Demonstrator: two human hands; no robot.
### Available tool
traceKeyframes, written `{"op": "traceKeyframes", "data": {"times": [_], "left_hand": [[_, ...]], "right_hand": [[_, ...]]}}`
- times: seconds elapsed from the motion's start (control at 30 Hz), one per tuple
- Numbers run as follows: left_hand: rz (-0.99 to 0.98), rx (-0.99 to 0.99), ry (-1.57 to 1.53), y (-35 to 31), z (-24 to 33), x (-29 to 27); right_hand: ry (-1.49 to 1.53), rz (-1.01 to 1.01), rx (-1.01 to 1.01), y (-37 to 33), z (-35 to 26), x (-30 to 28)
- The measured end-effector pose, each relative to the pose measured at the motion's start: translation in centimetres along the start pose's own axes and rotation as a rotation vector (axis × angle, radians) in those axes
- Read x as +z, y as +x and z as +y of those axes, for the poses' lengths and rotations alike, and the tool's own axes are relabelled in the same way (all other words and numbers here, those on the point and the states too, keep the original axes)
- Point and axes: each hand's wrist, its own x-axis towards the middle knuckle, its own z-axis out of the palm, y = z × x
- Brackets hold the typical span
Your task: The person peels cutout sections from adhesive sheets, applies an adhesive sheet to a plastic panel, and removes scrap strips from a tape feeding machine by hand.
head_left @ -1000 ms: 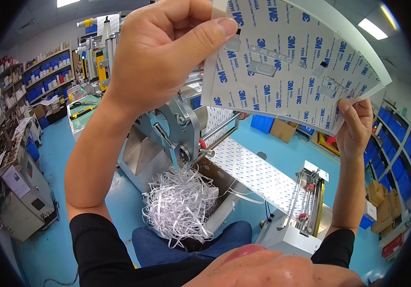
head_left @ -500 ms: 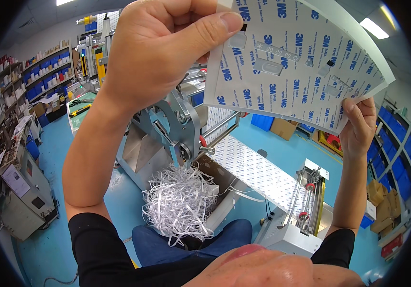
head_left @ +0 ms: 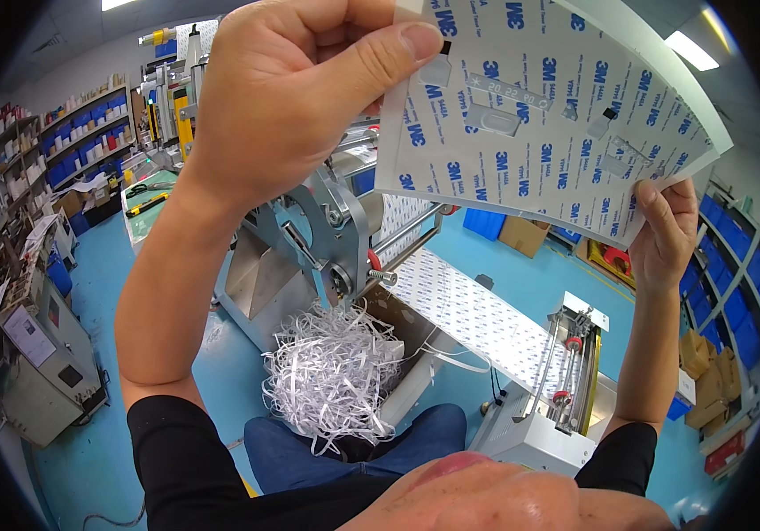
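Observation:
Raised at the top of the view is a white adhesive-backed sheet [head_left: 530, 177] with blue print and several small clear, die-cut shapes in it. My left hand [head_left: 300, 97] pinches its left side between thumb and curled fingers. At the lower right corner, my right hand [head_left: 666, 230] grips it, thumb on the near face. The sheet is tilted and bows slightly along its right side. The fingers behind the sheet are partly hidden.
Below the sheet stands a grey roller machine [head_left: 327, 230], with a printed web [head_left: 473, 305] running to a smaller roller unit [head_left: 566, 372] at right. Shredded white strips [head_left: 331, 376] are heaped before my knees. Shelves with blue bins [head_left: 88, 133] line the left wall; cardboard boxes [head_left: 707, 380] sit at right.
The sheet has shifted very slightly left at its left side, along with my left hand. Both hands keep their hold.

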Motion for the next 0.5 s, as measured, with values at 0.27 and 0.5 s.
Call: {"op": "traceKeyframes", "data": {"times": [0.27,0.5], "left_hand": [[0.014,0.087,0.346,-0.2,-0.1,-1.1],[0.059,0.089,0.358,-0.4,-0.1,-0.7]], "right_hand": [[0.004,-0.012,-0.016,0.2,-0.3,0.1],[-0.017,-0.039,0.003,0.1,-0.6,0.1]]}}
